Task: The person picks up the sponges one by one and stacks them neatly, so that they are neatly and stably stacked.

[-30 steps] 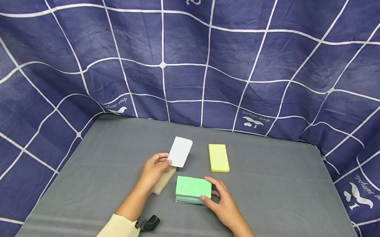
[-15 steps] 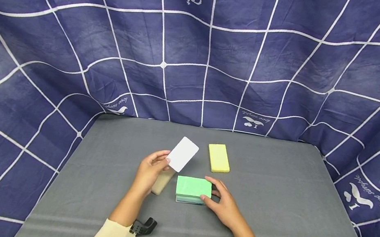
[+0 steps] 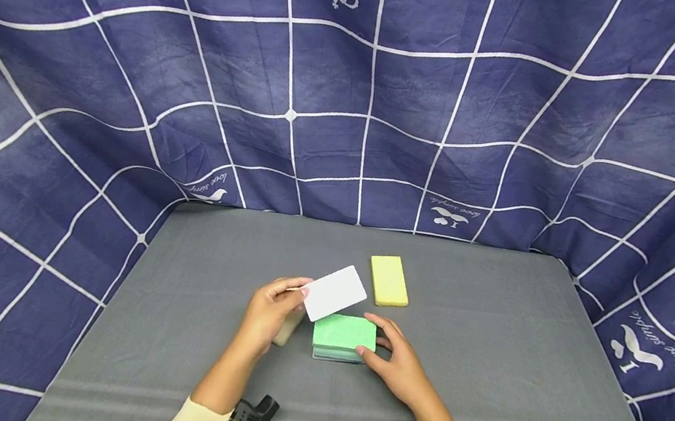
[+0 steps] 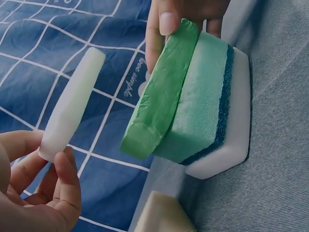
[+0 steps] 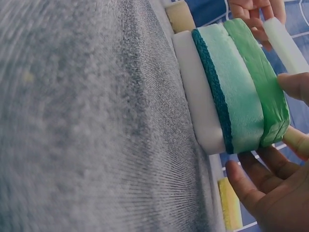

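Between thumb and fingers, my left hand (image 3: pixel 268 311) pinches one end of a white sponge (image 3: pixel 335 293). That sponge is held in the air, its free end toward the far left part of a stack. Topmost in the stack is a bright green, wrinkled block (image 3: pixel 345 332). Under it lies a teal sponge (image 4: pixel 203 101) with a dark blue scouring layer, and at the bottom another white sponge (image 4: pixel 229 154) rests on the table. My right hand (image 3: pixel 398 361) grips the stack's right end, thumb on the near side and index finger on the far side.
A yellow sponge (image 3: pixel 389 281) lies beyond the stack on the grey cloth-covered table (image 3: pixel 492 323). Partly hidden by my left hand, a beige sponge (image 3: pixel 288 329) lies left of the stack. A blue curtain (image 3: pixel 410 89) with white lines surrounds the table's back and sides.
The white sponge in my left hand has turned clockwise from nearly upright to slanting right, and has come closer to the stack. My right hand stays at the stack.
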Available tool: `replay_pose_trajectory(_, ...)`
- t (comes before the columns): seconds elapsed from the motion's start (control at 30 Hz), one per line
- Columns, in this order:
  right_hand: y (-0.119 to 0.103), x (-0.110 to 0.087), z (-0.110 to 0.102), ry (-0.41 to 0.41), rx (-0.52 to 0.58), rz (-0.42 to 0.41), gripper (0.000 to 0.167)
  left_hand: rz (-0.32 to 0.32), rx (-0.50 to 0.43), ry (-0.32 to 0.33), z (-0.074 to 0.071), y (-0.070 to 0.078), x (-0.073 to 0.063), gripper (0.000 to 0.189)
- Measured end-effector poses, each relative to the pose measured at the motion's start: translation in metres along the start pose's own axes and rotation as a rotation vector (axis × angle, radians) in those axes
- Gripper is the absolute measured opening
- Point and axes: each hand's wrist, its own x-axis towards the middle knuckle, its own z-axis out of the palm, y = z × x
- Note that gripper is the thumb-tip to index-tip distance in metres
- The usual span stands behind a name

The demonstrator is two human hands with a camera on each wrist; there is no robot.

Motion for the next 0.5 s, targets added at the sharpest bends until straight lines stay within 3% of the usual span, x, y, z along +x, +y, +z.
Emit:
replay_pose_trajectory(0.27, -0.001, 0.0, -0.001, -0.009, -0.024, 0.067, 0.069, -0.019, 0.071, -0.057, 0.008, -0.003, -0.004, 0.021)
replay_pose_trajectory(0.5, -0.003, 0.0, -0.001, -0.009, -0.043, 0.088, 0.07, 0.011, 0.077, -0.095, 0.016, -0.008, -0.007, 0.023)
